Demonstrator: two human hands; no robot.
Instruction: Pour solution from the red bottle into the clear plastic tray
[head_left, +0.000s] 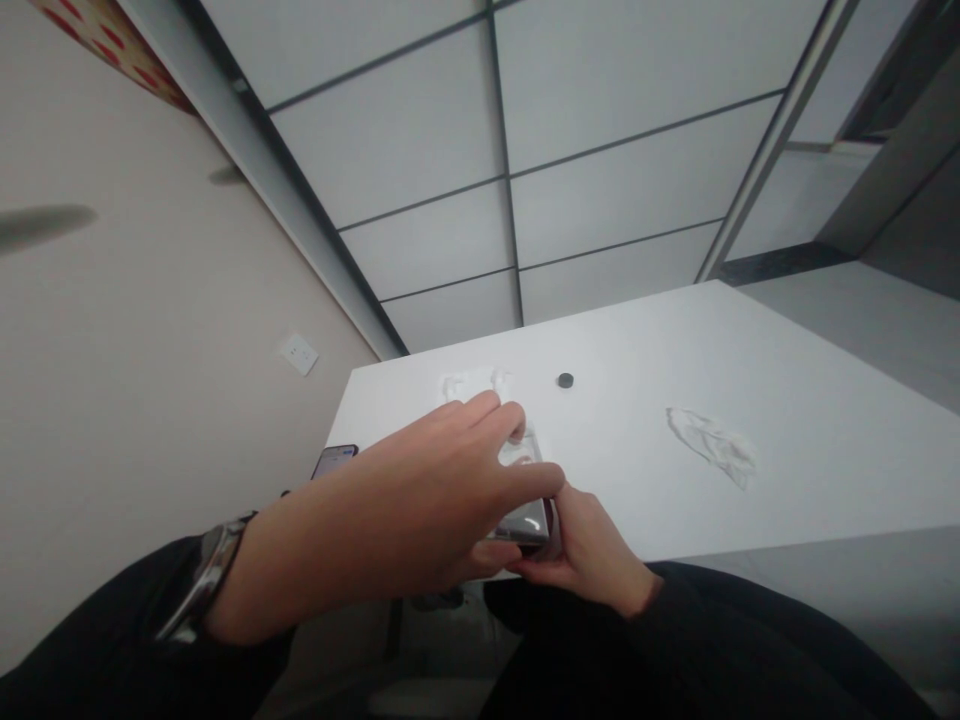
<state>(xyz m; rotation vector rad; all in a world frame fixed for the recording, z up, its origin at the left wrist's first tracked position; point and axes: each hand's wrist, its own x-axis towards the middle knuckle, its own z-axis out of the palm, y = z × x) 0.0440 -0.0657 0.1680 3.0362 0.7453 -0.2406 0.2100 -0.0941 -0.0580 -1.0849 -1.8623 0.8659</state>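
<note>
Fingers of the left hand (457, 480) arched over a glossy grey phone (521, 522), grasping its top edge. Right hand (592, 545) clasping it firmly from below.

On my feed, the phone (521, 522) shows a glossy, mirror-like silver back that reads as polished metal or glass. The second phone (334, 460) has a shiny glass screen. The watch (208, 572) is bright polished metal, and the sleeve (720, 630) is matt black cloth. The table (787, 440) looks smooth, white and nearly matt. The tissue (712, 447) is soft, crumpled paper. The wall socket (298, 353) looks like smooth white plastic.
</note>
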